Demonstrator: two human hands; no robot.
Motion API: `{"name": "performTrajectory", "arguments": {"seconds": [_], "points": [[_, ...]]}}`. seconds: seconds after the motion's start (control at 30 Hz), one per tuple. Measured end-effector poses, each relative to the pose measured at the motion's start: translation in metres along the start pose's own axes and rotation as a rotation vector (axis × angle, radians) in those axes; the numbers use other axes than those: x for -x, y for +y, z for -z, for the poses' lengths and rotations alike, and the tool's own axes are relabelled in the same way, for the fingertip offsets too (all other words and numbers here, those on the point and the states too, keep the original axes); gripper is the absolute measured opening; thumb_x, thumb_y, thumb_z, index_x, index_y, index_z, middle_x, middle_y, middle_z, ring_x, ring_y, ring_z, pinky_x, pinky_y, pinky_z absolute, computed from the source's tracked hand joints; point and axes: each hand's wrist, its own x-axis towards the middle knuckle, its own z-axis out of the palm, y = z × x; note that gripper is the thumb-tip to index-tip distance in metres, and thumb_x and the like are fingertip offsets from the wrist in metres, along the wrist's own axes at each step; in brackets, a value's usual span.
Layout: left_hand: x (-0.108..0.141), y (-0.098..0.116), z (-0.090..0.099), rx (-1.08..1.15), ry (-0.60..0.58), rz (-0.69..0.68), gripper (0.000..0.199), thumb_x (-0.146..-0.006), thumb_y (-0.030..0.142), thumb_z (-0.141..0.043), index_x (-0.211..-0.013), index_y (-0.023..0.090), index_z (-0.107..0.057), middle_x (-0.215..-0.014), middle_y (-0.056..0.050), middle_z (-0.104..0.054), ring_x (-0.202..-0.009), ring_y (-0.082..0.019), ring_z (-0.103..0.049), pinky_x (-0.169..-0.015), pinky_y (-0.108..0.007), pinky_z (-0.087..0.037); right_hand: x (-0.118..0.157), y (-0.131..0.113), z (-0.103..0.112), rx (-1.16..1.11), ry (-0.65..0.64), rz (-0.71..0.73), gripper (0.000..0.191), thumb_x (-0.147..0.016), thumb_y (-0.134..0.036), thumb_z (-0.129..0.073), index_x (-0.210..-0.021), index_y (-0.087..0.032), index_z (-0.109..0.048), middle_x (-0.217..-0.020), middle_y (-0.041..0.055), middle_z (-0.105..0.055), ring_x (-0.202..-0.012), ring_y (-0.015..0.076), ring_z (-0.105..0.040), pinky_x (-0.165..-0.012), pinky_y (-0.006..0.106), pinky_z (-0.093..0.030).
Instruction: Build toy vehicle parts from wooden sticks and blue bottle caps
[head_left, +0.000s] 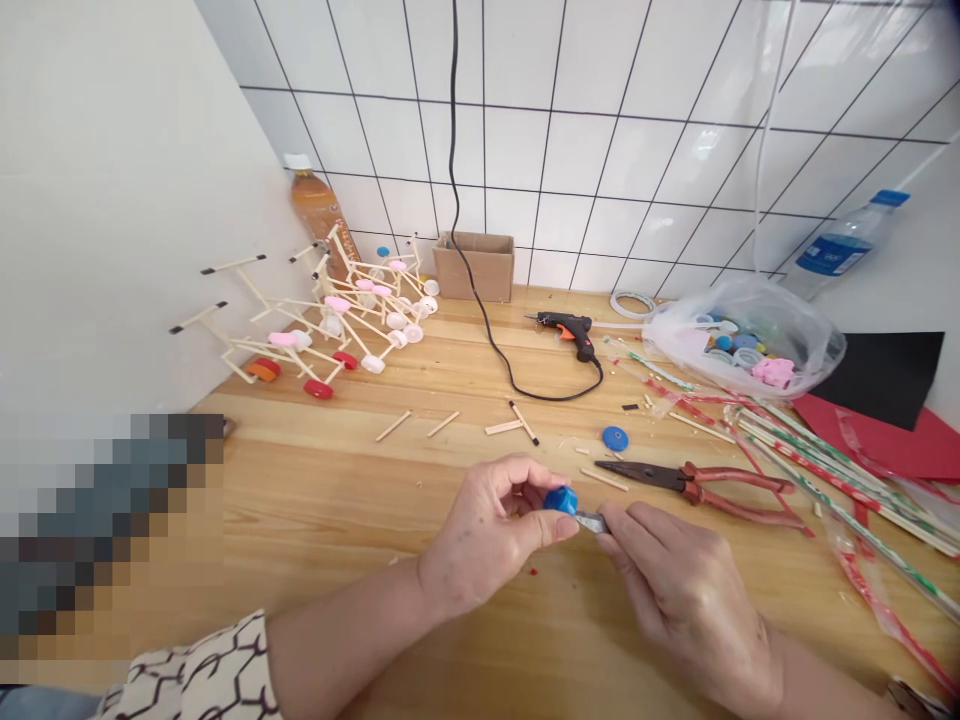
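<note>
A blue bottle cap is pinched between the thumb and fingers of my left hand, a little above the tabletop. My right hand is closed around a small metal blade, whose tip meets the cap's edge near my left thumb. The blade's handle is hidden inside my fist. Just beyond my hands lie a second blue cap and long-nose pliers with reddish handles. Short wooden sticks are scattered ahead of my left hand, one pair joined with dark tips.
Stick-built models with cap wheels crowd the left back, beside a tea bottle. A cardboard box and a corded glue gun sit behind. At right are a bag of caps, wrapped chopsticks and a water bottle.
</note>
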Motion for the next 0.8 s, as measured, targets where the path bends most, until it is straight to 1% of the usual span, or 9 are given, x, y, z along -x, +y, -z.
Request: {"name": "performTrajectory", "arguments": {"seconds": [0.1,0.2,0.3,0.4,0.5,0.57,0.63,0.7,0.8], "points": [[0.003,0.002,-0.001,-0.060,0.004,-0.047,0.021,-0.060,0.021,-0.075,-0.077,0.014,-0.064,-0.076,-0.003,-0.064,-0.069,-0.014,-0.057,-0.066,-0.026,-0.046,-0.004,-0.002,0.003,-0.264,-0.124,-0.144,0.032,-0.094,-0.025,-0.037,-0.070,-0.018,-0.057,-0.058,0.0000,-0.053,-0.052,0.0125,-0.048,-0.049,0.024,-0.037],[0.004,0.003,-0.001,-0.152,-0.010,-0.194,0.020,-0.063,0.019,-0.073,-0.080,0.013,-0.066,-0.074,-0.003,-0.061,-0.069,-0.014,-0.057,-0.066,-0.027,-0.046,-0.011,-0.002,0.008,-0.525,-0.279,-0.295,0.039,-0.094,-0.037,-0.038,-0.066,-0.019,-0.060,-0.050,-0.0030,-0.048,-0.048,0.0114,-0.045,-0.044,0.022,-0.035],[0.004,0.003,-0.001,-0.203,-0.021,-0.304,0.017,-0.063,0.016,-0.071,-0.079,0.012,-0.065,-0.073,-0.002,-0.058,-0.068,-0.014,-0.056,-0.065,-0.027,-0.046,-0.013,-0.002,0.009,-0.595,-0.333,-0.368,0.043,-0.092,-0.043,-0.040,-0.063,-0.017,-0.059,-0.045,-0.0049,-0.041,-0.043,0.0091,-0.041,-0.041,0.020,-0.030],[0.003,0.003,-0.001,-0.205,-0.003,-0.240,0.017,-0.062,0.016,-0.071,-0.078,0.012,-0.064,-0.074,-0.003,-0.059,-0.069,-0.014,-0.056,-0.065,-0.027,-0.046,-0.010,-0.002,0.006,-0.441,-0.244,-0.255,0.039,-0.094,-0.033,-0.038,-0.064,-0.016,-0.057,-0.053,-0.0023,-0.048,-0.049,0.0103,-0.046,-0.046,0.021,-0.035],[0.003,0.004,-0.002,-0.144,0.001,-0.086,0.019,-0.062,0.020,-0.071,-0.077,0.012,-0.062,-0.074,-0.003,-0.061,-0.068,-0.013,-0.055,-0.063,-0.026,-0.046,-0.004,-0.002,0.001,-0.095,-0.061,-0.018,0.027,-0.093,-0.020,-0.038,-0.077,-0.015,-0.059,-0.061,0.0016,-0.054,-0.053,0.0129,-0.050,-0.050,0.024,-0.036],[0.003,0.003,-0.003,-0.097,-0.007,-0.006,0.020,-0.063,0.023,-0.071,-0.076,0.013,-0.060,-0.073,-0.002,-0.061,-0.066,-0.012,-0.053,-0.059,-0.025,-0.045,-0.002,-0.001,-0.001,0.122,0.060,0.115,0.021,-0.091,-0.016,-0.041,-0.086,-0.012,-0.061,-0.061,0.0032,-0.055,-0.053,0.0144,-0.049,-0.050,0.026,-0.035],[0.004,0.002,-0.004,-0.082,-0.007,0.028,0.020,-0.064,0.024,-0.070,-0.076,0.014,-0.059,-0.072,-0.001,-0.060,-0.065,-0.012,-0.052,-0.059,-0.025,-0.044,0.000,-0.001,-0.003,0.196,0.108,0.158,0.019,-0.090,-0.015,-0.042,-0.088,-0.011,-0.061,-0.061,0.0036,-0.055,-0.052,0.0150,-0.048,-0.050,0.026,-0.034],[0.005,0.002,-0.004,-0.102,-0.007,0.024,0.021,-0.064,0.025,-0.070,-0.077,0.014,-0.058,-0.073,-0.002,-0.060,-0.066,-0.012,-0.052,-0.062,-0.026,-0.045,-0.001,-0.002,-0.002,0.089,0.046,0.073,0.022,-0.091,-0.017,-0.040,-0.082,-0.014,-0.060,-0.061,0.0027,-0.054,-0.053,0.0140,-0.048,-0.050,0.026,-0.034],[0.006,0.001,-0.004,-0.150,-0.025,-0.042,0.020,-0.065,0.024,-0.070,-0.078,0.013,-0.059,-0.077,-0.004,-0.062,-0.069,-0.014,-0.054,-0.067,-0.027,-0.045,-0.005,-0.005,0.002,-0.330,-0.181,-0.194,0.031,-0.094,-0.028,-0.037,-0.071,-0.017,-0.057,-0.061,0.0003,-0.052,-0.055,0.0120,-0.046,-0.052,0.024,-0.034]]}}
